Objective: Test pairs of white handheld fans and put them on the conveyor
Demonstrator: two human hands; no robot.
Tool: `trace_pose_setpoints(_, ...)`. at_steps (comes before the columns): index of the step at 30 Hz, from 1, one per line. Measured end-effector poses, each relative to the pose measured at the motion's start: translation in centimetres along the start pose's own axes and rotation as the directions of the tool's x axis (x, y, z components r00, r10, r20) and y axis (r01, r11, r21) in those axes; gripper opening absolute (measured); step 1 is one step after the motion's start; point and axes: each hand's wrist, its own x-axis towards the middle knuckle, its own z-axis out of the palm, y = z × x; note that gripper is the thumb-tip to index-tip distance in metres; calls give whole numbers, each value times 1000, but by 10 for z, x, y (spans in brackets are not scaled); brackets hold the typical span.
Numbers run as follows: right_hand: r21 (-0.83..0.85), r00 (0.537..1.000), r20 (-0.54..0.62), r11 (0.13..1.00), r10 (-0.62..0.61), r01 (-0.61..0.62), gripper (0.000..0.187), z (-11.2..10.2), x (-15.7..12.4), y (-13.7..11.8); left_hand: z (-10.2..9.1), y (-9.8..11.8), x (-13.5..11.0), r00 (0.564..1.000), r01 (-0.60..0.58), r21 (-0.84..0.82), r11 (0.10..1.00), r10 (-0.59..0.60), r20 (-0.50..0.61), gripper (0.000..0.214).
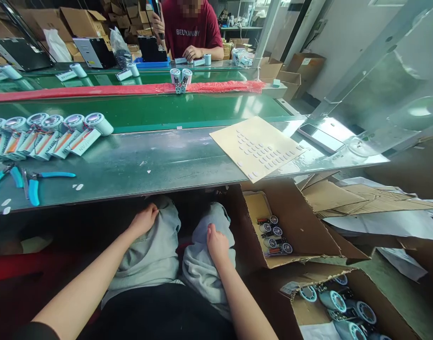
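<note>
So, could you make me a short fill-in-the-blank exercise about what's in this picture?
1. Of the person's own legs, the left hand rests on the ____ one.
2. Both pliers have handles coloured ____.
3. The long strip beyond the bench is coloured ____.
4. As pictured, the sheet lies to the ____ of the pliers.

Missing words: left; blue; red; right.

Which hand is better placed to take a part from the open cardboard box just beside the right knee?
The right hand, most likely: it rests on the right knee, nearer the cardboard box where the small parts lie. The left hand rests on the left knee, farther from the box.
</note>
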Motion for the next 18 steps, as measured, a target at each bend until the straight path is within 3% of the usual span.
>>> trace_pose_setpoints(2,6,999,20,999,32,-33,27,0,2,0,-12,4,-17,979,-58,-51,997,67,190,24)
trace_pose_setpoints(3,17,999,28,999,47,-47,27,-1,1,0,-18,6,-31,939,-100,-85,991,122,321,20)
trace_pose_setpoints(5,54,996,45,996,70,-73,29,-3,-1,1,-29,10,-61,801,-162,-158,974,223,556,11)
trace_pose_setpoints(6,74,995,56,994,80,-84,31,-4,-2,3,-32,12,-76,754,-172,-179,969,247,609,9)
trace_pose_setpoints(7,94,993,70,991,90,-96,34,-6,-4,5,-34,13,-89,743,-166,-185,969,246,623,11)
trace_pose_setpoints(9,123,987,106,984,117,-130,43,-10,-7,10,-32,14,-103,801,-113,-151,982,180,571,21)
trace_pose_setpoints(12,117,971,155,972,185,-203,53,-17,-13,16,-22,18,-96,897,-21,-21,1000,28,441,38)
trace_pose_setpoints(15,51,954,177,966,241,-253,38,-23,-18,16,-9,28,-76,949,-35,195,980,-28,313,39)
trace_pose_setpoints(18,-14,953,157,965,261,-262,19,-26,-22,10,1,38,-60,982,-103,361,927,37,184,45)
